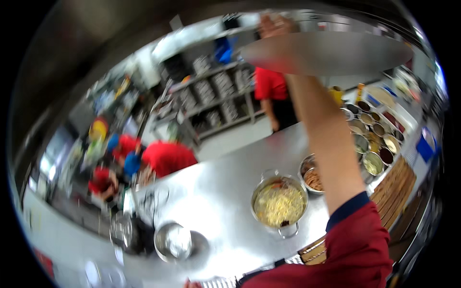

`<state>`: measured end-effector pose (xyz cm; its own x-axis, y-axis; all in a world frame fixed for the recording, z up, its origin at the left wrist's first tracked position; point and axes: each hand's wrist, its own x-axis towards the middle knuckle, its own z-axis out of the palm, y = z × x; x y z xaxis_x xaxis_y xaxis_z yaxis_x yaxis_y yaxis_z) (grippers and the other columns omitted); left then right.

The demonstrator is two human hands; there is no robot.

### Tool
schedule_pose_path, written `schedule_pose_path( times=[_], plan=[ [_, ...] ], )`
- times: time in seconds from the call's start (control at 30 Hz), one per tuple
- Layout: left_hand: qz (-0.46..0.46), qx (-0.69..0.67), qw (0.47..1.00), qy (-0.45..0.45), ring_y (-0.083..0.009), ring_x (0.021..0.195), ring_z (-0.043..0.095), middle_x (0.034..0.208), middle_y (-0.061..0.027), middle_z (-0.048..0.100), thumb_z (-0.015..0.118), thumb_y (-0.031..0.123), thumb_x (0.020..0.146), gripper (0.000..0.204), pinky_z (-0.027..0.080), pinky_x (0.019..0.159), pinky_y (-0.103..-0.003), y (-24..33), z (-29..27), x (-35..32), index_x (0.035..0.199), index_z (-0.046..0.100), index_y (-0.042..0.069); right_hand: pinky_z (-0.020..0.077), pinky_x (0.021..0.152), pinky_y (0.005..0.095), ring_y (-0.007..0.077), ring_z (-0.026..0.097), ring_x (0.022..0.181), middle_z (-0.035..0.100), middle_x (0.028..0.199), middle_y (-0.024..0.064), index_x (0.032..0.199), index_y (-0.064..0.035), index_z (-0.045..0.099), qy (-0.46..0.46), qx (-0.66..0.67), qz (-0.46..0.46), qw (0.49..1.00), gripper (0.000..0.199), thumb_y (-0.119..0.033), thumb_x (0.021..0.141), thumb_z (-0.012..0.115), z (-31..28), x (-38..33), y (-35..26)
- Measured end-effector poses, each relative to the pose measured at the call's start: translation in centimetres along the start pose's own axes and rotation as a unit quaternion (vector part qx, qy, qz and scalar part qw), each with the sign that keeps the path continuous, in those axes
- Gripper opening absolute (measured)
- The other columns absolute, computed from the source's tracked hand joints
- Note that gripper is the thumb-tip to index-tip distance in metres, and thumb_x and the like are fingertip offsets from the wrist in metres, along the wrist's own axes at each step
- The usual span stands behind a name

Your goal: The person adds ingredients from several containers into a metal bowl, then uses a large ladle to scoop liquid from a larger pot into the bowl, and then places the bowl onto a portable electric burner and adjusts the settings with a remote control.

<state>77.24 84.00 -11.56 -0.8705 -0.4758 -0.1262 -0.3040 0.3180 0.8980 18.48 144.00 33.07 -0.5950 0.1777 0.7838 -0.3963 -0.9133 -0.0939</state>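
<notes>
Standing at a steel tabletop [216, 187], with blurred grey oval [355, 53] far right, pot [255, 193] of yellowish strips [281, 201] right of centre, steel bowl [173, 241] near left. Holding the right hand [275, 26] aloft by the oval's left end; cannot tell its grip for blur. Showing only a sliver of left hand [193, 284], near edge; cannot tell its state.
</notes>
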Motion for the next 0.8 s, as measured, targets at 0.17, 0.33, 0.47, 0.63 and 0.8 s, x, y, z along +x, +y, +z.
schedule_pose_path(
  times=[0.17, 0.33, 0.47, 0.63, 0.8],
  plan=[
    [-0.099, -0.298, 0.949, -0.004, -0.0214, 0.098, 0.062, 0.109, -0.0127, 0.061, 0.062, 0.013, 0.092, 0.046, 0.052, 0.089, -0.036, 1.9, 3.2, 5.9, 0.132, 0.049, -0.003, 0.0442, 0.091, 0.0446, 0.028, 0.058, 0.104, 0.064, 0.109, 0.0123, 0.114, -0.0072, 0.055, 0.119, -0.142, 0.11, 0.976, 0.026, -0.025, 0.095, 0.054, 2.8, -9.3, -1.5],
    [-0.13, -0.336, 0.928, 0.1, -0.0188, 0.095, 0.066, 0.106, -0.0118, 0.063, 0.059, 0.014, 0.096, 0.044, 0.055, 0.086, -0.033, -1.4, 0.1, 2.6, 0.135, 0.047, -0.004, 0.0461, 0.082, 0.0358, 0.0225, 0.06, 0.099, 0.064, 0.108, 0.0102, 0.119, -0.0059, 0.056, 0.183, -0.221, 0.298, 0.911, 0.029, -0.023, 0.096, 0.054, 5.3, -25.6, 5.6],
    [-0.128, -0.352, 0.92, 0.118, -0.0184, 0.095, 0.066, 0.105, -0.0119, 0.063, 0.058, 0.013, 0.097, 0.042, 0.055, 0.085, -0.033, -2.0, -1.7, 4.1, 0.134, 0.047, -0.003, 0.0476, 0.074, 0.0287, 0.0181, 0.062, 0.095, 0.065, 0.108, 0.0085, 0.123, -0.0049, 0.057, 0.169, -0.281, 0.407, 0.853, 0.031, -0.021, 0.097, 0.054, 10.8, -36.9, 7.4],
    [-0.091, -0.368, 0.916, 0.13, -0.0198, 0.093, 0.065, 0.107, -0.0121, 0.062, 0.057, 0.013, 0.096, 0.043, 0.054, 0.085, -0.033, -2.5, -6.5, 10.3, 0.135, 0.046, -0.003, 0.0494, 0.069, 0.0293, 0.0205, 0.064, 0.087, 0.065, 0.1, 0.0103, 0.12, -0.0032, 0.058, 0.18, -0.313, 0.486, 0.796, 0.028, -0.017, 0.096, 0.056, 13.6, -47.6, 9.8],
    [-0.061, -0.335, 0.924, 0.174, -0.0189, 0.097, 0.063, 0.109, -0.0105, 0.062, 0.056, 0.015, 0.097, 0.042, 0.054, 0.085, -0.033, -4.1, -13.5, 20.6, 0.134, 0.047, -0.002, 0.0529, 0.07, 0.0321, 0.0226, 0.066, 0.087, 0.068, 0.1, 0.0122, 0.119, -0.0031, 0.058, 0.324, -0.392, 0.507, 0.696, 0.026, -0.014, 0.096, 0.055, 14.4, -58.6, 10.7]
  ],
)
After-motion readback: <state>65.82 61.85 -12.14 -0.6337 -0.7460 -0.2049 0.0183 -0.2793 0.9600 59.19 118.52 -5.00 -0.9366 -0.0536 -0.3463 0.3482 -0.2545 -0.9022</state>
